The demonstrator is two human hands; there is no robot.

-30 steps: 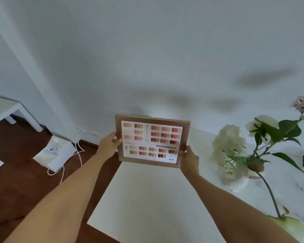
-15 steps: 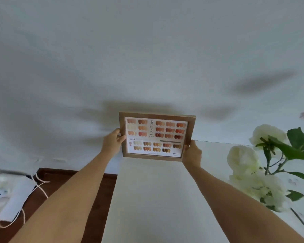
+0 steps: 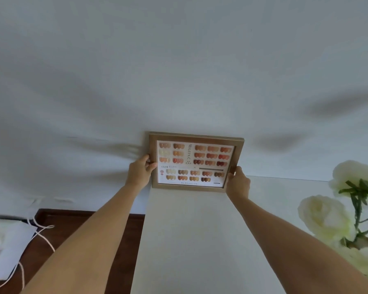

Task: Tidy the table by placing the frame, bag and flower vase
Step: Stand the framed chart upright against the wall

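Note:
A wooden frame [image 3: 195, 162] holding a chart of coloured nail swatches stands upright at the far left corner of the white table [image 3: 200, 240], close to the white wall. My left hand [image 3: 140, 171] grips its left edge and my right hand [image 3: 238, 183] grips its lower right corner. White flowers with green stems [image 3: 336, 211] rise at the right edge; their vase is out of view. No bag on the table is visible.
The white wall [image 3: 179, 71] rises right behind the table. Dark wooden floor [image 3: 72, 225] lies left of the table. On that floor at the left sits a white paper bag with cord handles [image 3: 11, 251].
Both hands carried the frame farther back toward the wall, and it now stands more upright at the table's far edge. My view shifted right and closer.

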